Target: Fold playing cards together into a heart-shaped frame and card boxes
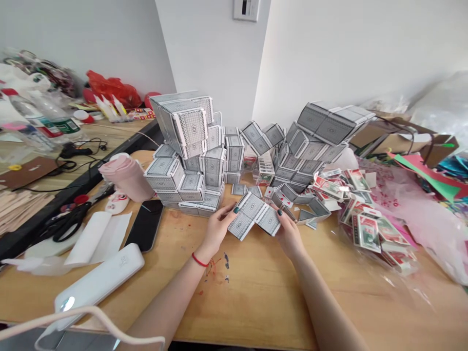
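- White case [98, 285] was laid lower left on the tabletop [256, 302].
- Patterned box [255, 215] was gripped at frame centre, left hand [215, 231] and right hand [288, 234] each closed on one end.

Both bare forearms stretch forward and converge on the grey patterned box [254, 214]. The left hand [218, 228], a red cord [199, 261] round its wrist, pinches the box's left end with the thumb on top. The right hand [288, 234] grips its right end, fingertips pressed to the edge.
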Tool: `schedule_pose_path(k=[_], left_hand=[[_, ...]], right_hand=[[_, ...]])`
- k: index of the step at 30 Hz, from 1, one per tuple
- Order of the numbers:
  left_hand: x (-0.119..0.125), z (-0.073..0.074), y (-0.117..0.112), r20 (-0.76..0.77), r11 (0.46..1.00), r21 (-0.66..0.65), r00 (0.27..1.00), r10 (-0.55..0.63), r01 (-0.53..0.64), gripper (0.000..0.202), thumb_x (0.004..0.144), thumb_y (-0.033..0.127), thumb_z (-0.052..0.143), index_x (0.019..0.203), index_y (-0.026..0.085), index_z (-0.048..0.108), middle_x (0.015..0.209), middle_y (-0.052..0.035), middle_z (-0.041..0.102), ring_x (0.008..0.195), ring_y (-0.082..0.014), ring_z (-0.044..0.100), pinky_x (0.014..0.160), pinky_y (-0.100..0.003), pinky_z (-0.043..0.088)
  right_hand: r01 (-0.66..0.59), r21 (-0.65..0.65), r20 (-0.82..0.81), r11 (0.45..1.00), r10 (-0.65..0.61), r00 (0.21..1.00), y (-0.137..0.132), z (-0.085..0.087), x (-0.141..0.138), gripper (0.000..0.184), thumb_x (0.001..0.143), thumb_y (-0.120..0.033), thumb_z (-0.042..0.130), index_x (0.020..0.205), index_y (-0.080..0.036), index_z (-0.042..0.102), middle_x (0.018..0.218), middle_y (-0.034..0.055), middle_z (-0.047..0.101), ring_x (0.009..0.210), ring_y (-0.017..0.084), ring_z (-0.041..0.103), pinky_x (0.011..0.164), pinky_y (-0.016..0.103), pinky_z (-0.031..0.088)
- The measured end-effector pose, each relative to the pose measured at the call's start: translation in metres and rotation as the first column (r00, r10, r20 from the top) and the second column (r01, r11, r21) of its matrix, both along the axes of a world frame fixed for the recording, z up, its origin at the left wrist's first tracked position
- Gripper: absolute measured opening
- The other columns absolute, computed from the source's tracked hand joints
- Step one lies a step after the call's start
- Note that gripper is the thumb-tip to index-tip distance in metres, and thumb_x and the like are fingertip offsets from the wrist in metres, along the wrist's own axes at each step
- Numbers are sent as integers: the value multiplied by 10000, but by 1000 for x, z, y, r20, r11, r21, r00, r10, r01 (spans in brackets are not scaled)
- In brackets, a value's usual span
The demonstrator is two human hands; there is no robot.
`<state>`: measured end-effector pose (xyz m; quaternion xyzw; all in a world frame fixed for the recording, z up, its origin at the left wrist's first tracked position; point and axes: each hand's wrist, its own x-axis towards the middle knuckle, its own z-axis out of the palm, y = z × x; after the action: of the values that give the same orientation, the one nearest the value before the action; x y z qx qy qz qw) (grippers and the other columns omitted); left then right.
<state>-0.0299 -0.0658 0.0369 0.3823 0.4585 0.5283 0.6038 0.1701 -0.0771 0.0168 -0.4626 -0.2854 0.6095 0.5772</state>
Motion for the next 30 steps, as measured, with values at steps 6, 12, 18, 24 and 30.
schedule_pose_path(k=[6, 12, 18, 24, 30], left_hand=[[11, -5, -10, 264, 997, -70, 964, -18, 38, 642, 674, 259, 698, 1242, 287, 399, 1216, -57, 536, 1097, -226, 545, 888, -393, 483], [14, -9, -7, 187, 994, -99, 982, -23, 42, 447, 674, 260, 704, 1046, 195, 466, 1152, -86, 577, 963, -209, 619, 844, -433, 526], [8, -10, -4, 103, 999, -10, 994, -31, 32, 578, 638, 288, 729, 1126, 190, 435, 1137, -102, 582, 972, -242, 606, 705, -379, 570], [5, -6, -6, -28, 934, 328, 990, -139, 141, 628, 621, 205, 739, 1155, 204, 409, 1217, -107, 523, 1127, -232, 512, 945, -391, 441], [-4, 3, -13, -447, 710, 620, 894, -29, 333, 358, 745, 73, 565, 1063, 231, 519, 1375, -106, 313, 1304, -244, 297, 1077, -451, 244]], right_hand=[[101, 2, -80, 995, -100, 992, 4, -7, -4, 293, 695, -422, 665, 901, -215, 674, 974, 24, 699, 1002, 245, 601, 807, 334, 508], [-122, -12, -104, 992, 120, 987, 3, -2, -1, 329, 667, -375, 703, 928, -176, 675, 1035, 68, 679, 989, 249, 602, 790, 342, 499], [-140, 30, -60, 990, 142, 988, -2, -4, 1, 331, 654, -376, 709, 918, -180, 676, 957, 55, 692, 870, 226, 624, 746, 326, 483], [-39, 151, -67, 988, 49, 997, -3, 4, -2, 480, 645, -365, 701, 1104, -293, 583, 1205, 7, 587, 1076, 242, 547, 798, 345, 477], [-85, -18, -186, 996, 80, 979, -6, 14, -2, 378, 732, -490, 576, 1025, -257, 630, 1131, 33, 638, 1041, 282, 580, 767, 395, 500]])
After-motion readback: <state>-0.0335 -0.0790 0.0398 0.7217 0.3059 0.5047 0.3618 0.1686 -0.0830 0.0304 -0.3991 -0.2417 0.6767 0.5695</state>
